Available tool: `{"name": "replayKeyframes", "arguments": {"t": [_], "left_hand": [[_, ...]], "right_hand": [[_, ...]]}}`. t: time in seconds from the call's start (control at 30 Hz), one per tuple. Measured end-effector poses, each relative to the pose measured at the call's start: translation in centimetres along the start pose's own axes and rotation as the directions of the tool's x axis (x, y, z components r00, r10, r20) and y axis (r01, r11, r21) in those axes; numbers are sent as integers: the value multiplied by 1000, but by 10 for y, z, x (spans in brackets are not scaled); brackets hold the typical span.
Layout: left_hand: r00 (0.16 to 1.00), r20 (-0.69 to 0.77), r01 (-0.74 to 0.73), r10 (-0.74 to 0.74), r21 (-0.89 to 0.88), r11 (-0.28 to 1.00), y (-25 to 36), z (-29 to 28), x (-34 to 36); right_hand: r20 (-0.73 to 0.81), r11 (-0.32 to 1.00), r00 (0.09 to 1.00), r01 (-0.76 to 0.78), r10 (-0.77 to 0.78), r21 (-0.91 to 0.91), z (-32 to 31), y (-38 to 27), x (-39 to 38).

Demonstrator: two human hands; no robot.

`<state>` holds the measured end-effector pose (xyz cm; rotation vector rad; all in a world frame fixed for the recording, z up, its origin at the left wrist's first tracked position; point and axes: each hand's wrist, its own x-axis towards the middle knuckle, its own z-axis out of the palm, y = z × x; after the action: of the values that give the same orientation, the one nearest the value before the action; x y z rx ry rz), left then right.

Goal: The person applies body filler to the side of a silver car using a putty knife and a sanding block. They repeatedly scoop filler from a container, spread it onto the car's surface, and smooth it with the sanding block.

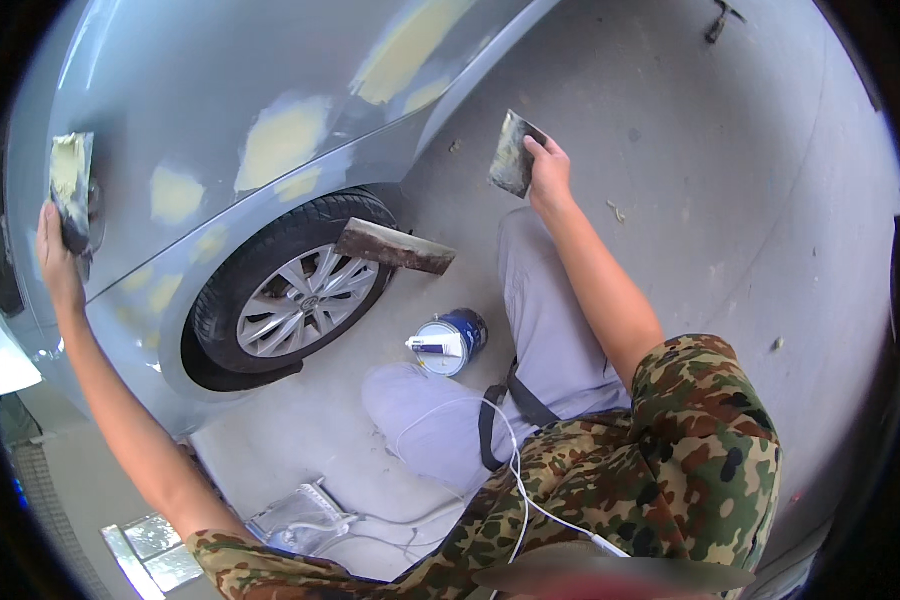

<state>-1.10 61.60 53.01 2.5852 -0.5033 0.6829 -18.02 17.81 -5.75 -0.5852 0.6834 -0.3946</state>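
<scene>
My left hand is closed round the lower end of a putty spreader, held up at the far left against or just over the grey car's side. Pale yellow putty covers the spreader's upper part. Whether its blade touches the panel, I cannot tell. Over the floor to the right of the car, my right hand grips a second flat putty spreader, thumb on its face and putty smears across it. The car panel carries several yellow putty patches, mostly above the wheel arch.
Below the panel is the car's wheel, with a dark, smeared flat blade in front of its tyre. A blue tin with a white tube on its lid stands by my knees. A hammer-like tool lies far right.
</scene>
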Motion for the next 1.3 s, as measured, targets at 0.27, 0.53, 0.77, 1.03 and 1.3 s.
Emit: {"name": "replayKeyframes", "arguments": {"t": [0.27,0.53,0.77,1.03,1.3], "left_hand": [[970,1,-227,244,370,901,-44,-36,3],[808,151,-566,569,466,680,-77,-94,12],[977,79,-214,199,323,922,-31,-38,7],[934,34,-340,356,388,856,54,-104,-110],[991,-96,96,-96,-4,995,147,-71,-136]], "right_hand": [[-20,995,996,84,-85,-59,-16,-28,-10],[-5,999,999,37,-37,24,3,-30,-6],[19,1000,1000,-5,5,-13,16,-21,-16],[-51,971,975,211,-217,-111,-3,-30,-23],[-92,927,948,273,-304,-256,16,6,4]]}}
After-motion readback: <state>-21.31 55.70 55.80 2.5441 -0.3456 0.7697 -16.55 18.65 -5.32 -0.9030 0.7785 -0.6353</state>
